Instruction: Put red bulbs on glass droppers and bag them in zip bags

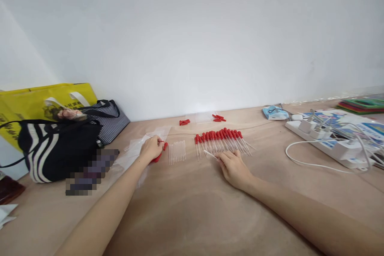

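Note:
A thin clear dropper tube (211,154) is pinched in the fingers of my right hand (235,168), its end pointing left. Just beyond that hand lies a row of assembled droppers (223,138) with red rubber bulbs. My left hand (151,148) is closed with its fingertips down beside some loose red rubber bulbs (165,146); what it holds, if anything, is hidden. Clear plastic bags (132,152) lie under and around it. Between my hands several bare clear tubes (177,152) lie side by side.
More red bulbs (184,122) and a clear bag (204,117) lie near the wall. On the left are a black bag (66,152), a striped bag (109,122) and a yellow bag (18,102). A power strip (324,144) with cables and a blue mask (275,113) are on the right.

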Demonstrator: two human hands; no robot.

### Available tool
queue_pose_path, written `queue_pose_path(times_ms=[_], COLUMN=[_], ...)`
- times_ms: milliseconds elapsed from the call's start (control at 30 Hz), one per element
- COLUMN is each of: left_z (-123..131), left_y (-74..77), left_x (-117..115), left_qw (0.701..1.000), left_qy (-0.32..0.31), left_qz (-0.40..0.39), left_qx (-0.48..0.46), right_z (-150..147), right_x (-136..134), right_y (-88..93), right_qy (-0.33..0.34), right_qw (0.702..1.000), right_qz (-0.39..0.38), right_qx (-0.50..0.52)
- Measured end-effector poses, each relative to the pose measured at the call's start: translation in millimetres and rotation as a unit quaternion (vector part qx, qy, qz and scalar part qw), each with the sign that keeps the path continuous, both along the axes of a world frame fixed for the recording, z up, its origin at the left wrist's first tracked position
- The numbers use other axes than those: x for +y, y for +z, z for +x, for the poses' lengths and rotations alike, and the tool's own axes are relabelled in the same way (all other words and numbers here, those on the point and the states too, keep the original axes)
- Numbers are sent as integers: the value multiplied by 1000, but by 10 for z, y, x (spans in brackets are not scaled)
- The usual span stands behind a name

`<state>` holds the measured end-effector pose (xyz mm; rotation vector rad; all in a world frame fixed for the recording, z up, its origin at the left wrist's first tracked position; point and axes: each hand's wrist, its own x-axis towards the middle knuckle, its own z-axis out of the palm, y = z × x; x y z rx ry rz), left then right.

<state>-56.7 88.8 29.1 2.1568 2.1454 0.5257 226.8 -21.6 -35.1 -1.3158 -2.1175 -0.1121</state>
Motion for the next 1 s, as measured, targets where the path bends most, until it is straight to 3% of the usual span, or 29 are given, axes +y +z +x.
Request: queue_pose_path(times_ms=[200, 267, 367, 467, 633, 833, 1000], left_z=[207, 332, 493, 566, 518, 507, 580], left_y=[-137, -230, -348, -398, -397, -355, -348], left_x=[-437, -655, -924, -1047, -1050, -1057, -1050], left_qw=[988, 944, 895, 898, 927, 933, 936], left_qy=[-83, -181, -261, -273, -280, -326, -327], left_qz=[72, 73, -15, -68, -16, 18, 33], left_qx=[-108, -267, -361, -337, -249, -151, -125], right_z=[-24, -20, -11, -1, 12, 1, -42], right_x=[-8, -9, -13, -11, 5, -6, -58], right_y=[19, 16, 10, 2, -7, 20, 67], right_qy=[29, 36, 44, 50, 55, 68, 86], right_qw=[999, 998, 998, 998, 998, 997, 996], right_qz=[-44, -48, -39, -34, -40, -30, -22], right_qx=[9, 10, 1, -9, -1, 9, 27])
